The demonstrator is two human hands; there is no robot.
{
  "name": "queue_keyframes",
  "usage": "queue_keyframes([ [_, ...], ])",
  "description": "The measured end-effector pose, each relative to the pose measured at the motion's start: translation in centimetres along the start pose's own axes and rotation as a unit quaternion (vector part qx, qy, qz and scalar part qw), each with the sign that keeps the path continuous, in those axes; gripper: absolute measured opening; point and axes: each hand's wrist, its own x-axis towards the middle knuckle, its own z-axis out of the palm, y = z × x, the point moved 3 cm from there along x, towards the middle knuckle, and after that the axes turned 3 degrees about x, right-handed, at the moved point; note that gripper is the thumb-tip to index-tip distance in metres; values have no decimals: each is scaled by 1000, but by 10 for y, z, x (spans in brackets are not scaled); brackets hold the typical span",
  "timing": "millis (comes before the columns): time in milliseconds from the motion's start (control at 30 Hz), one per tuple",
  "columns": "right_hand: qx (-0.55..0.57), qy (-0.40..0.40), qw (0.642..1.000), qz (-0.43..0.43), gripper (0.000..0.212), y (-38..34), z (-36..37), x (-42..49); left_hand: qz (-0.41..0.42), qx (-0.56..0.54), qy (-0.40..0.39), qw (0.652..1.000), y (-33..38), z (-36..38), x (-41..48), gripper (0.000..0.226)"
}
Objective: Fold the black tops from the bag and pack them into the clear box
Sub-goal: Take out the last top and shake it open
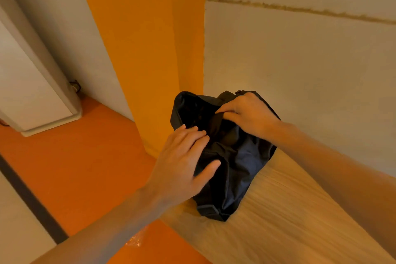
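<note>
A dark bag [240, 167] of black and navy fabric sits on the far corner of a pale wooden table [278, 221], its mouth open toward me. My left hand [184, 163] rests on the bag's near left side, fingers curled over the rim and thumb spread on the cloth. My right hand [246, 113] pinches the far rim of the opening and holds it up. Dark fabric shows inside the bag; I cannot tell single tops apart. No clear box is in view.
An orange column [150, 49] rises just behind the bag, against a pale wall [300, 60]. The floor [75, 167] left of the table is orange. A white appliance [32, 92] stands at far left. A scrap of clear plastic [135, 240] lies below the table edge.
</note>
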Motion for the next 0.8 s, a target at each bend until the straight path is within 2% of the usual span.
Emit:
queue_keyframes([
  [100,-18,43,999,-18,23,-12,-38,-6,-56,-39,25,997,-9,-10,23,59],
  [233,-23,142,990,-5,20,-21,-91,-6,-115,-21,-8,993,-7,-13,75,64],
  [333,-8,163,987,14,16,-23,-116,-7,-105,5,-2,994,8,-16,104,33],
  [500,6,172,985,25,20,-21,-155,-21,-150,-145,131,969,-3,-50,121,22],
  [667,48,199,979,-5,26,-28,-203,-47,-71,-143,193,968,11,-108,145,28],
  [800,62,264,962,-23,25,-35,-254,-75,-3,-126,232,964,38,-153,174,29],
])
